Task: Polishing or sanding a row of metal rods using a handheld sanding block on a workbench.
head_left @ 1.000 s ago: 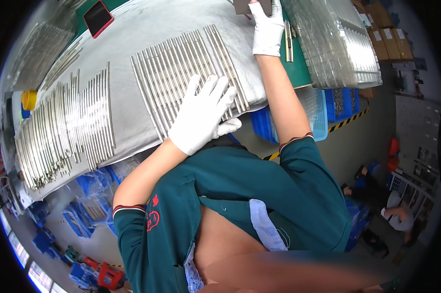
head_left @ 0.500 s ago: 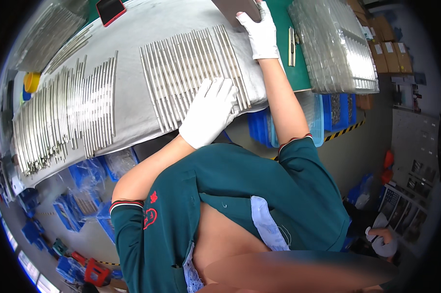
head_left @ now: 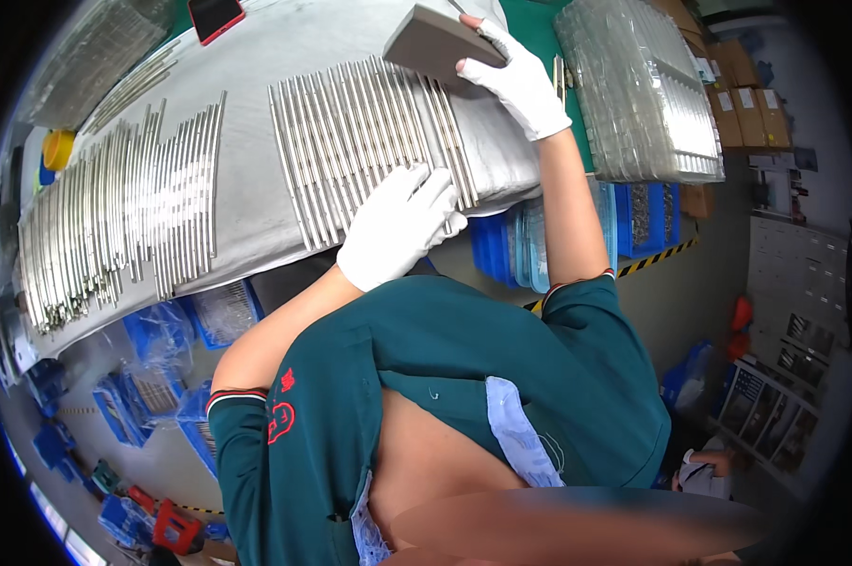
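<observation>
Thin silvery metal rods [head_left: 346, 151] lie side by side in a row on the cloth-covered table. My left hand [head_left: 393, 231], in a white glove, is closed at the near ends of rods on the row's right side; its fingers hide part of them. My right hand [head_left: 523, 90] wears a white glove with bare fingertips. Between its thumb and fingers it grips a flat grey block [head_left: 443, 42], tilted over the far ends of the right-hand rods. Whether the block touches the rods I cannot tell.
Many more rods [head_left: 133, 203] lie on the left. Stacked clear plastic trays [head_left: 638, 94] stand at the right, and a red-edged phone [head_left: 215, 17] lies at the far side. A yellow tape roll [head_left: 59, 149] is at the left. Blue bins [head_left: 643, 222] sit below the table.
My right hand has moved nearer and slightly right, bringing the grey block down into fuller view over the rods' far ends. My left hand has shifted slightly nearer, staying at the near ends.
</observation>
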Demonstrator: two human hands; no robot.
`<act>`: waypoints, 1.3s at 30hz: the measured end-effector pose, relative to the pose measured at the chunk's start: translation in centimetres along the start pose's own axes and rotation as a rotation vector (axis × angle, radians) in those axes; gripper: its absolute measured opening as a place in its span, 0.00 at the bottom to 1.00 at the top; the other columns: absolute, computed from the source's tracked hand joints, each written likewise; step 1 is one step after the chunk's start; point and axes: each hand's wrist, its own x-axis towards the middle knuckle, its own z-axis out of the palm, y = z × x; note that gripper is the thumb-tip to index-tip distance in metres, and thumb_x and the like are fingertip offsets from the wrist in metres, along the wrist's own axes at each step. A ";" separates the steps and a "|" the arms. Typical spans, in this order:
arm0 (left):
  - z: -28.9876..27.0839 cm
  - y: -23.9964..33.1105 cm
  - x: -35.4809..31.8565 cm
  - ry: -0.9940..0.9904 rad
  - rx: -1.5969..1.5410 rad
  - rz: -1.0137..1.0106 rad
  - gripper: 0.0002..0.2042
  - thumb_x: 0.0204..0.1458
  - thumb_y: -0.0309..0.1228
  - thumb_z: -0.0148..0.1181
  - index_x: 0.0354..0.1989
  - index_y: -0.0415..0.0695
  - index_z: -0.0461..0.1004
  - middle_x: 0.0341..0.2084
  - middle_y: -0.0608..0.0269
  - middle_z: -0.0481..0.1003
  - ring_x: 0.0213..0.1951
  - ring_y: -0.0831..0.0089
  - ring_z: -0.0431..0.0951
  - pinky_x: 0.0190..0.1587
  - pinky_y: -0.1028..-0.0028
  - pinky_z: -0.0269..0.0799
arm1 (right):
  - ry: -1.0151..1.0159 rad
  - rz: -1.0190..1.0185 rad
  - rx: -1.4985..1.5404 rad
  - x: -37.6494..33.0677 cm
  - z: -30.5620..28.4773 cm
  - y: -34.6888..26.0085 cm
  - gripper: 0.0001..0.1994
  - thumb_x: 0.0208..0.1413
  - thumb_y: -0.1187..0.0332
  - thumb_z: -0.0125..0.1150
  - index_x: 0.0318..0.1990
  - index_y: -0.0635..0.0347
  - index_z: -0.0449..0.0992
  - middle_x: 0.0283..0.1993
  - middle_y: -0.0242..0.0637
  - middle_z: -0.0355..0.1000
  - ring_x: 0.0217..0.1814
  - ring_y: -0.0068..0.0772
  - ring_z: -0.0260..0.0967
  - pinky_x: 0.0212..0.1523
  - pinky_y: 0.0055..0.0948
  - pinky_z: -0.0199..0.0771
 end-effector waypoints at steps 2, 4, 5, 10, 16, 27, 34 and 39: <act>-1.2 0.1 0.2 -0.038 -0.076 0.010 0.11 0.53 0.33 0.57 0.41 0.40 0.73 0.38 0.57 0.71 0.45 0.59 0.72 0.51 0.67 0.67 | -0.108 0.000 -0.072 -0.3 -1.1 -0.2 0.28 0.51 0.66 0.70 0.63 0.51 0.73 0.61 0.31 0.71 0.61 0.26 0.66 0.61 0.26 0.68; -2.3 0.2 0.5 -0.011 -0.219 -0.028 0.09 0.52 0.33 0.58 0.36 0.41 0.72 0.35 0.56 0.69 0.41 0.58 0.72 0.47 0.66 0.69 | -0.171 0.034 -0.063 -0.6 -2.2 -1.5 0.28 0.51 0.66 0.69 0.63 0.51 0.73 0.61 0.32 0.72 0.61 0.26 0.67 0.61 0.27 0.68; -2.2 0.0 0.3 -0.011 -0.219 -0.031 0.09 0.52 0.33 0.58 0.36 0.41 0.72 0.35 0.56 0.69 0.41 0.58 0.72 0.47 0.66 0.69 | -0.234 0.065 -0.055 -0.6 -2.4 -2.1 0.28 0.51 0.67 0.69 0.62 0.51 0.73 0.60 0.32 0.72 0.60 0.26 0.67 0.61 0.28 0.69; -2.4 -0.1 0.7 0.079 -0.177 0.065 0.11 0.52 0.35 0.59 0.33 0.40 0.70 0.31 0.55 0.67 0.40 0.58 0.72 0.46 0.64 0.70 | -0.447 -0.056 -0.104 -0.2 -1.1 -2.1 0.25 0.54 0.65 0.65 0.62 0.48 0.73 0.55 0.37 0.76 0.56 0.32 0.73 0.59 0.28 0.71; -2.3 0.0 0.6 0.100 -0.187 0.028 0.13 0.53 0.39 0.59 0.32 0.39 0.70 0.32 0.54 0.68 0.40 0.57 0.73 0.46 0.63 0.70 | -0.514 0.107 -0.014 0.5 -2.7 -2.8 0.24 0.53 0.69 0.66 0.60 0.54 0.75 0.57 0.35 0.75 0.58 0.28 0.71 0.56 0.30 0.74; -1.6 -0.4 0.4 0.111 -0.199 0.017 0.14 0.51 0.39 0.62 0.34 0.40 0.71 0.36 0.55 0.71 0.44 0.57 0.75 0.49 0.64 0.72 | -0.441 0.142 -0.028 0.6 -3.3 -1.8 0.24 0.53 0.71 0.67 0.60 0.56 0.75 0.58 0.36 0.75 0.58 0.28 0.71 0.62 0.28 0.71; -1.1 -0.2 0.0 0.166 -0.213 0.004 0.15 0.53 0.41 0.60 0.34 0.39 0.71 0.36 0.54 0.71 0.44 0.56 0.75 0.52 0.64 0.71 | -0.478 0.110 -0.033 0.2 -1.3 -2.9 0.25 0.54 0.68 0.67 0.62 0.54 0.74 0.60 0.35 0.73 0.60 0.28 0.68 0.63 0.29 0.68; -1.9 -0.3 0.2 0.096 -0.247 -0.010 0.15 0.49 0.38 0.65 0.36 0.40 0.73 0.37 0.56 0.72 0.43 0.57 0.76 0.45 0.64 0.73 | -0.251 0.005 -0.223 -1.0 -4.3 -2.2 0.25 0.52 0.68 0.67 0.60 0.52 0.75 0.57 0.32 0.75 0.56 0.26 0.72 0.60 0.26 0.71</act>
